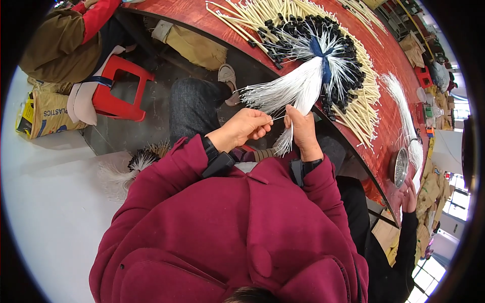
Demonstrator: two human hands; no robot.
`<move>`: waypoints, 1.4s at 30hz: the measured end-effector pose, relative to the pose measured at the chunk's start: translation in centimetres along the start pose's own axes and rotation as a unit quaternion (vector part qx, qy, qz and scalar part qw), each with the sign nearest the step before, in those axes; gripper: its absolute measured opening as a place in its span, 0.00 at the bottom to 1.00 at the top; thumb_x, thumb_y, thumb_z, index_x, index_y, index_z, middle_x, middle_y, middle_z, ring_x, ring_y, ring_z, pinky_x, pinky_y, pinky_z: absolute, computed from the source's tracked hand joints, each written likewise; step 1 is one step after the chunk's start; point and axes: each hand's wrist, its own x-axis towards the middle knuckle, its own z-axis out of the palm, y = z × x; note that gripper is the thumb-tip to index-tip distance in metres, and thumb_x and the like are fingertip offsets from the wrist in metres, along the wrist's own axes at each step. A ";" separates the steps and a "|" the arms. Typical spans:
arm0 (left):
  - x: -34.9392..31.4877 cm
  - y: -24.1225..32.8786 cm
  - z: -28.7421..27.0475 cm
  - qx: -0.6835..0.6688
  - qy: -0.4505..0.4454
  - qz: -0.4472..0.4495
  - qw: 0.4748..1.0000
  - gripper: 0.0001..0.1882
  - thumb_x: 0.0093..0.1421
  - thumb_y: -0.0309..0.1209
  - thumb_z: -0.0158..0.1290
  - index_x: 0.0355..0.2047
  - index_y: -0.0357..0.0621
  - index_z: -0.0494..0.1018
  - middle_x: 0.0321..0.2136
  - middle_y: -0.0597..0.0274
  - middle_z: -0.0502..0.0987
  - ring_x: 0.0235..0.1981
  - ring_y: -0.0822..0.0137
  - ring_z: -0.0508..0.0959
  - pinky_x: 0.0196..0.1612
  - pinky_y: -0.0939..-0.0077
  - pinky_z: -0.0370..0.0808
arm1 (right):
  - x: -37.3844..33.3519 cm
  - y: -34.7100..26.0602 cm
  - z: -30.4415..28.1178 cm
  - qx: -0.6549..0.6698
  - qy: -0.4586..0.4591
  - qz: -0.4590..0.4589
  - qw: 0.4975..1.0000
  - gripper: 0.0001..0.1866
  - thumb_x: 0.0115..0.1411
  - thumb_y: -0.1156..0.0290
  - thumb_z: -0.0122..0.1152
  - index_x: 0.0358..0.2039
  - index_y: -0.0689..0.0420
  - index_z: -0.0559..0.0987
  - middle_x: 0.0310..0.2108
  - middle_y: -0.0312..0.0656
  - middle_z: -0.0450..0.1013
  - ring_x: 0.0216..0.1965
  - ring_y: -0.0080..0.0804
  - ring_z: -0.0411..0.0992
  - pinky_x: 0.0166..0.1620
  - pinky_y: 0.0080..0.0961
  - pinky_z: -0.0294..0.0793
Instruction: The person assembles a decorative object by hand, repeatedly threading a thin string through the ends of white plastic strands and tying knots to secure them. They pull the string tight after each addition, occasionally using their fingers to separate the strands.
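Note:
A thick bundle of thin white cords (285,92) hangs over the near edge of the red table. A dark blue cloth strip (326,70) ties it. Past the tie the cords fan out to many black end pieces (353,95) and cream-coloured sticks (373,112). My right hand (302,130) is closed around the lower part of the bundle, thumb up, with loose ends hanging below. Close beside it, my left hand (243,129) pinches a thin white cord between thumb and fingers; the other fingers curl in.
The red table (348,30) curves along the right. On it are another white cord bundle (404,108) and a metal bowl (399,166). A co-worker's hand (409,198) reaches near the bowl. Left stand a red stool (121,87), a seated person and a sack (53,113). Another bundle (132,169) lies at my left.

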 end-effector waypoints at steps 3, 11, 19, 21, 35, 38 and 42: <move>0.1 -0.5 -0.4 0.109 -0.021 0.058 0.992 0.08 0.62 0.32 0.51 0.28 0.42 0.72 0.19 0.70 0.71 0.16 0.82 0.67 0.15 0.89 0.58 | 0.0 0.1 0.0 0.006 -0.004 -0.002 1.000 0.11 0.59 0.73 0.54 0.19 0.55 0.68 0.12 0.32 0.61 0.14 0.20 0.59 0.20 0.20 0.57; -0.1 -0.6 -0.6 -0.021 -0.002 0.055 0.998 0.08 0.62 0.32 0.49 0.28 0.43 0.71 0.19 0.71 0.68 0.15 0.82 0.64 0.16 0.89 0.55 | -0.1 0.1 0.3 -0.010 0.005 -0.023 1.000 0.11 0.59 0.70 0.54 0.20 0.55 0.69 0.13 0.31 0.63 0.15 0.19 0.60 0.20 0.19 0.59; -0.8 0.6 0.2 0.049 0.205 0.309 0.928 0.07 0.61 0.32 0.51 0.30 0.41 0.72 0.21 0.70 0.71 0.15 0.80 0.66 0.16 0.88 0.59 | -0.4 -0.2 1.1 -0.048 0.025 -0.024 0.998 0.13 0.59 0.67 0.56 0.19 0.55 0.71 0.14 0.31 0.65 0.16 0.18 0.62 0.21 0.17 0.59; -1.6 0.8 2.0 0.223 0.058 0.224 0.947 0.07 0.60 0.32 0.53 0.31 0.41 0.73 0.23 0.68 0.74 0.16 0.80 0.69 0.17 0.89 0.61 | -0.3 -0.1 1.1 -0.062 0.035 -0.024 0.997 0.14 0.59 0.66 0.56 0.18 0.55 0.71 0.14 0.32 0.66 0.16 0.18 0.62 0.21 0.17 0.58; -3.4 0.8 0.4 0.069 0.001 0.032 0.997 0.07 0.60 0.31 0.55 0.33 0.39 0.75 0.25 0.64 0.77 0.14 0.81 0.69 0.16 0.90 0.61 | -0.4 0.1 1.2 -0.028 0.058 -0.034 0.997 0.12 0.59 0.65 0.57 0.21 0.55 0.73 0.16 0.31 0.67 0.17 0.17 0.63 0.22 0.16 0.60; -3.6 1.3 0.9 0.044 -0.026 0.036 0.998 0.08 0.59 0.31 0.56 0.33 0.38 0.75 0.23 0.66 0.76 0.14 0.81 0.68 0.16 0.90 0.61 | -0.3 0.2 1.0 -0.024 0.055 -0.019 0.998 0.12 0.59 0.65 0.57 0.21 0.55 0.73 0.16 0.31 0.68 0.17 0.16 0.63 0.22 0.16 0.60; -2.3 1.6 2.1 0.010 -0.117 0.088 0.989 0.09 0.59 0.31 0.56 0.37 0.38 0.75 0.22 0.68 0.74 0.15 0.81 0.69 0.18 0.91 0.62 | -0.3 0.1 1.2 -0.001 0.050 -0.016 0.999 0.12 0.60 0.67 0.56 0.21 0.57 0.75 0.16 0.32 0.69 0.17 0.17 0.64 0.22 0.16 0.61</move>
